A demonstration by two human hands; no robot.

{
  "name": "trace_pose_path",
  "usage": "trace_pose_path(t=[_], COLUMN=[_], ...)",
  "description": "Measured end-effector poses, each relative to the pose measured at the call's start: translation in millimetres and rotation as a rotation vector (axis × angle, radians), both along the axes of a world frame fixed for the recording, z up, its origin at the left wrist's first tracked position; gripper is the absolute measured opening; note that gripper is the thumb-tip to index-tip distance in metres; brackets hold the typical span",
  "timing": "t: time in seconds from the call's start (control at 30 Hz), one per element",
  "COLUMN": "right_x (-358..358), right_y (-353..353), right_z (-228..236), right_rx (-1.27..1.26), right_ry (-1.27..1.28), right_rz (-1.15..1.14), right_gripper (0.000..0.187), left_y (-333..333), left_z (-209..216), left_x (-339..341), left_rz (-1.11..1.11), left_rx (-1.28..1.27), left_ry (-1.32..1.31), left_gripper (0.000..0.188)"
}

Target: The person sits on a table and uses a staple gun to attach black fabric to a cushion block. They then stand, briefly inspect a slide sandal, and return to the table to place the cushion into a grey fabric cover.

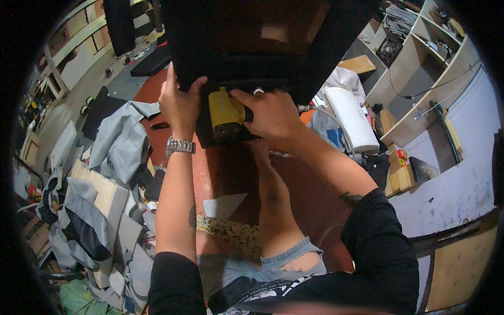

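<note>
A large dark piece (pixel 247 47), black and boxy with a glossy panel, stands upright in front of me. My left hand (pixel 179 100) grips its left edge, thumb on the near face and fingers along the side. A metal-banded watch sits on that wrist. My right hand (pixel 275 115) is wrapped round the handle of a yellow and black air staple gun (pixel 223 110), which is against the lower part of the dark piece. An air hose (pixel 328 111) runs from the tool's right end. The tool's tip is hidden.
Grey fabric pieces (pixel 121 131) and foam scraps (pixel 100 197) are heaped at the left. On the right are a white roll (pixel 349 118), wooden shelving (pixel 420 58) and wood blocks (pixel 401 178). A light triangular scrap (pixel 224 205) lies on the reddish floor (pixel 310 184) below.
</note>
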State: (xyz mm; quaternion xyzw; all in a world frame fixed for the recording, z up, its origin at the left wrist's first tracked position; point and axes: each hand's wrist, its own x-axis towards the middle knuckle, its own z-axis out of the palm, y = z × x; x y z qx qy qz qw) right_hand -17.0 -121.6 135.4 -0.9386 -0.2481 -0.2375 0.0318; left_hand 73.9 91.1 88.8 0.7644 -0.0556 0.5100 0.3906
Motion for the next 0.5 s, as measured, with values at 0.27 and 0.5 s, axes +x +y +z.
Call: trace_pose_path(t=[0.27, 0.5], right_x=[2.2, 6.0], right_y=[17.5, 28.1], right_z=[5.5, 7.2], right_rx=[-0.084, -0.072], right_ry=[0.038, 0.040], right_rz=[-0.041, -0.101], right_gripper=[0.065, 0.057], left_y=[-0.5, 4.0], left_z=[6.9, 0.8], left_x=[-9.5, -6.1], left_rz=[-0.034, -0.035], left_rx=[-0.026, 0.008], left_ry=[0.087, 0.124], left_gripper=[0.079, 0.075])
